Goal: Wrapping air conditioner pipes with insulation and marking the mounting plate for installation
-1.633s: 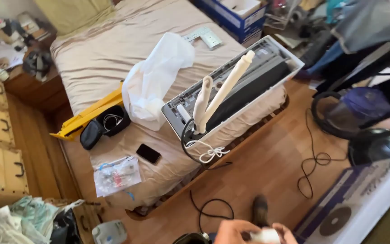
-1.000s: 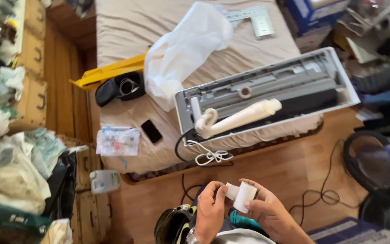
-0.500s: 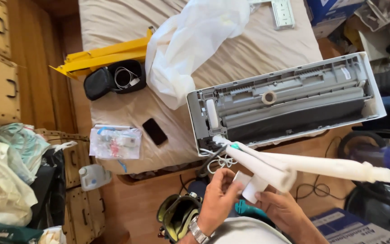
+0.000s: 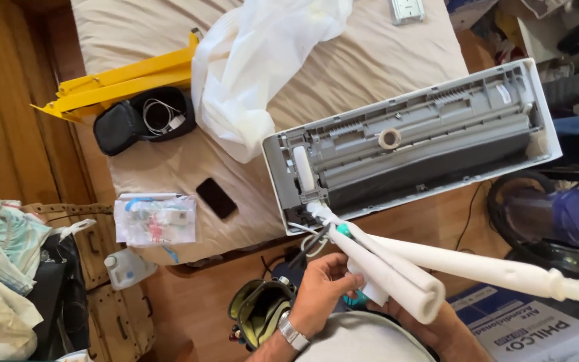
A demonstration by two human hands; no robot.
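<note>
A: Far left, a heap of cloth and bags (image 4: 1,268) is seen on the floor, and a yellow metal frame (image 4: 122,84) is laid across the corner of the mattress (image 4: 383,53).

B: And beside it?

A: An open black pouch (image 4: 139,121) with a white cable coiled inside. Below that, a clear packet (image 4: 155,220) and a dark phone (image 4: 216,198) are laid flat on the mattress, just apart from each other. A white plastic bag (image 4: 263,67) is draped above them.

B: Now the hands.

A: The left hand (image 4: 322,288) is curled shut, fingertips pinched on a strip of white tape (image 4: 372,289) at the foam tubes (image 4: 397,271). A wristwatch (image 4: 293,333) is worn on that arm.

B: And the tubes themselves?

A: Two white foam-covered tubes, run from the end of the grey air-conditioner unit (image 4: 410,144), which is laid open on the mattress edge, down across the lap.

B: The right hand?

A: The right hand (image 4: 437,325) is tucked under the tubes and mostly hidden; its grip cannot be told. Farther right, a printed cardboard box (image 4: 537,328) and a purple vacuum cleaner (image 4: 557,218) are seen on the floor.
</note>
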